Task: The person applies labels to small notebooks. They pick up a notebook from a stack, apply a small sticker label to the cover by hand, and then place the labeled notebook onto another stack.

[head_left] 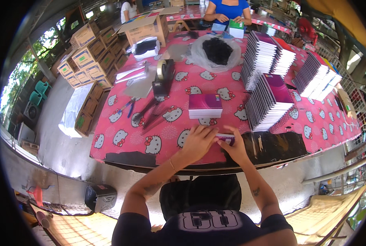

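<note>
At the near edge of the table, a small purple-covered notebook (227,140) is between my hands, mostly hidden by them. My left hand (199,142) is closed at its left side, with the fingers bent over the edge. On the other side, my right hand (234,148) grips it with the thumb on the cover and the index finger raised. Just beyond lies a neat pile of purple-covered booklets (205,103). Black spiral coils (166,112) are strewn to the left of that pile. A tall stack of purple spiral notebooks (269,104) rises to the right.
More spiral notebook stacks (316,78) fill the right side. A black tape dispenser (163,80), blue-handled cutters (129,108) and a plastic bag of black coils (216,51) lie farther off. Cartons (93,57) are piled at left. A person in blue (228,10) handles a green notebook across the table.
</note>
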